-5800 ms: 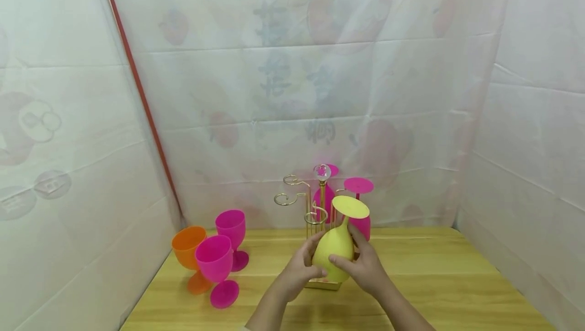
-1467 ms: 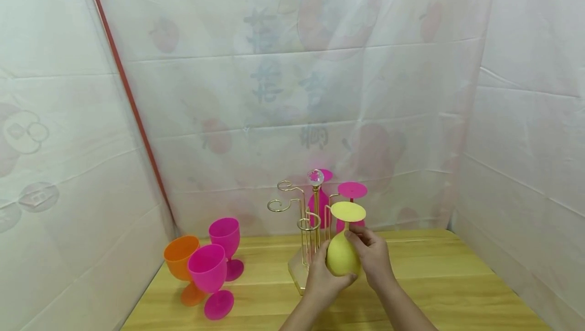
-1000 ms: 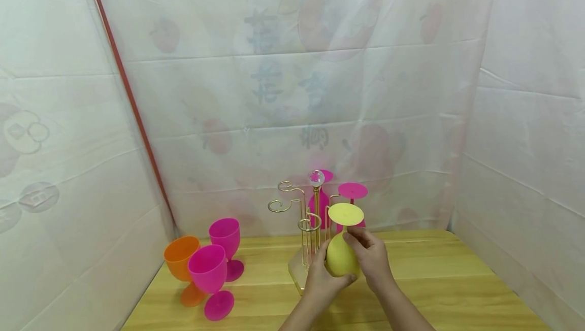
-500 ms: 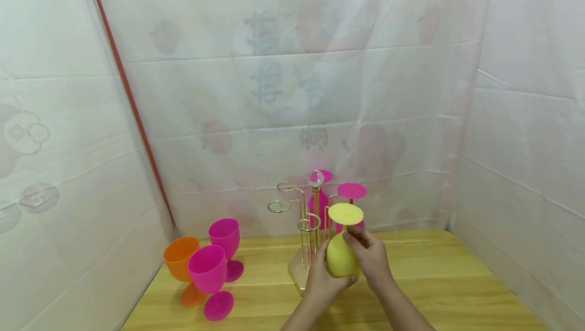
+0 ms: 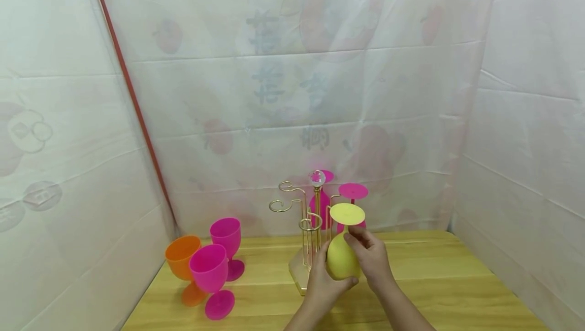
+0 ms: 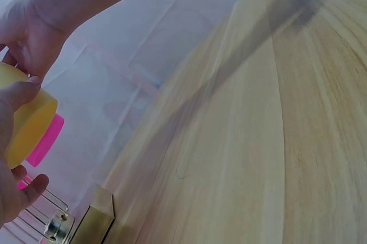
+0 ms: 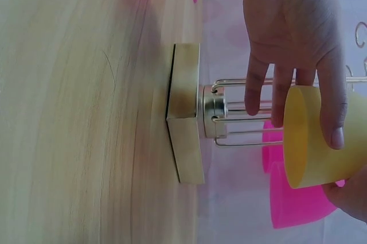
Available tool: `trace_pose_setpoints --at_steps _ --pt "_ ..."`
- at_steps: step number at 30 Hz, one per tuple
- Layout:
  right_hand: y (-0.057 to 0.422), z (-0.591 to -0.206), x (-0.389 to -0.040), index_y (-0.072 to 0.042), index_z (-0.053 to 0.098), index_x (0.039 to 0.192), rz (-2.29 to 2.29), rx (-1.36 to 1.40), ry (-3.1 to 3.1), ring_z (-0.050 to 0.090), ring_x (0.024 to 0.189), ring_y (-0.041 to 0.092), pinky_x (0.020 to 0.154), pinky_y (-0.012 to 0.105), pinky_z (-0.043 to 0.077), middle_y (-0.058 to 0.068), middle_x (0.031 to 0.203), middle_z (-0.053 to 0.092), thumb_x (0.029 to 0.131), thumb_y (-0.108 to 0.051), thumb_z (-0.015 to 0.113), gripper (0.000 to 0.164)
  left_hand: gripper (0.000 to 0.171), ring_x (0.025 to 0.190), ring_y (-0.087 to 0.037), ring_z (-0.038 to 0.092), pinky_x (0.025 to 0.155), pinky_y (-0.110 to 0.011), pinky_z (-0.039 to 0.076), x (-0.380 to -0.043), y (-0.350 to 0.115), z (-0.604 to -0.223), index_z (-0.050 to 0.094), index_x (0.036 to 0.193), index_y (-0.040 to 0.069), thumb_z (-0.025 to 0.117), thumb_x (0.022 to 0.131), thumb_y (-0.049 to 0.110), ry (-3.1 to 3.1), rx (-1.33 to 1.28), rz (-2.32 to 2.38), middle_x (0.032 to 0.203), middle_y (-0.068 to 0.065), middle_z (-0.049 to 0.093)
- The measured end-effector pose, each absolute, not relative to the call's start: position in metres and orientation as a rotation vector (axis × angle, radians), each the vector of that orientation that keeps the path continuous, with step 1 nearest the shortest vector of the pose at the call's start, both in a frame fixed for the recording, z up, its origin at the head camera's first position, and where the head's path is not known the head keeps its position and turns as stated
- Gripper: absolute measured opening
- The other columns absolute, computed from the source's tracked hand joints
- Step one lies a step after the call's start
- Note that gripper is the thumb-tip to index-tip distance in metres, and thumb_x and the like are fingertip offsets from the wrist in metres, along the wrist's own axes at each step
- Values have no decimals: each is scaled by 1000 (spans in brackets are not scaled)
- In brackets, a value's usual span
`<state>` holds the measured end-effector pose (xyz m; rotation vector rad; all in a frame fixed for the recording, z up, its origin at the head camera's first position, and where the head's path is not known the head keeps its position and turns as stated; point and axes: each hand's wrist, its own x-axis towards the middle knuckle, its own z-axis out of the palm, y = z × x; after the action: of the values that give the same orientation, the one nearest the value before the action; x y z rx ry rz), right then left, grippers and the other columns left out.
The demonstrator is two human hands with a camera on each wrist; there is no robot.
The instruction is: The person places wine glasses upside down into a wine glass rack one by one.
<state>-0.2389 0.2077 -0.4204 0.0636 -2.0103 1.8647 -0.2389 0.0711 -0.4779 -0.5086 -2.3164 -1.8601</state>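
A yellow goblet (image 5: 343,257) hangs upside down between both hands, its round foot on top and its rim clear of the table in the right wrist view. My left hand (image 5: 322,280) grips the bowl from the left, thumb across the near side. At the stem, just under the foot, my right hand (image 5: 370,257) pinches with thumb and fingers. Right behind stands a gold wire goblet rack (image 5: 316,219) with curled hooks and a crystal knob. Two pink goblets, one at the back (image 5: 318,204) and one at the right (image 5: 353,191), hang inverted on it, partly hidden.
On the table's left side an orange goblet (image 5: 183,257), a front pink goblet (image 5: 208,267) and a rear pink goblet (image 5: 226,234) stand upright close together. The wooden table (image 5: 434,280) meets white printed curtains (image 5: 256,97) at the back and both sides.
Compared with several seconds ago, the yellow goblet is lower and less tilted, and my right hand has shifted from the bowl to the stem. Over the last second both hands stay nearly still.
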Motion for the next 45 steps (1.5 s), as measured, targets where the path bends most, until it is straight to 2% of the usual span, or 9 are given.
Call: trace_pose_setpoints --at_steps 11,18,22,29,34,39,42,45 --pt "207 -420 -239 -3 67 115 1865 64 -2010 62 94 10 81 21 54 0 107 66 93 -23 68 30 103 123 -21 47 100 -49 46 -237 71 -478 33 151 17 91 67 34 -2338 -461 -1883 138 0 47" --pt "208 -420 -239 -3 66 118 1851 67 -2021 62 95 9 80 21 54 -1 108 67 94 -25 68 33 103 124 -22 46 99 -48 48 -237 69 -478 32 151 15 90 68 34 -2321 -498 -1901 142 -1 44" --pt "208 -420 -239 -4 66 119 1848 64 -2020 63 95 9 81 21 54 -1 109 67 94 -26 68 34 102 122 -20 46 96 -41 49 -237 67 -477 34 150 15 91 67 35 -2303 -513 -1897 139 0 44" --pt "209 -419 -239 -4 66 118 1855 65 -2012 62 98 8 82 19 54 -7 110 67 93 -28 69 34 88 116 -19 46 83 -25 51 -237 60 -475 40 146 21 85 73 42 -2287 -476 -1939 132 3 48" --pt "210 -420 -239 -4 66 118 1862 65 -2013 62 96 10 79 21 54 -6 108 67 93 -28 68 34 65 113 -24 45 79 -25 51 -237 52 -476 46 140 23 75 84 41 -2211 -479 -1960 127 -2 50" --pt "209 -420 -238 -4 66 118 1858 61 -2022 62 96 10 80 22 54 -4 108 66 93 -29 68 35 40 104 -25 41 79 -31 43 -240 44 -478 51 125 19 68 88 25 -2116 -422 -1827 120 -7 51" --pt "209 -421 -238 -4 66 118 1853 51 -2024 62 97 9 81 21 54 -4 108 67 93 -29 69 35 38 100 -22 39 78 -31 39 -246 38 -479 50 117 15 70 85 19 -2073 -300 -1762 113 -7 49" --pt "209 -421 -238 -4 65 118 1847 48 -2023 62 98 8 82 20 53 -4 110 67 93 -28 69 35 50 103 -18 41 79 -30 41 -254 33 -482 48 124 13 76 83 23 -2078 -193 -1750 118 -4 48"
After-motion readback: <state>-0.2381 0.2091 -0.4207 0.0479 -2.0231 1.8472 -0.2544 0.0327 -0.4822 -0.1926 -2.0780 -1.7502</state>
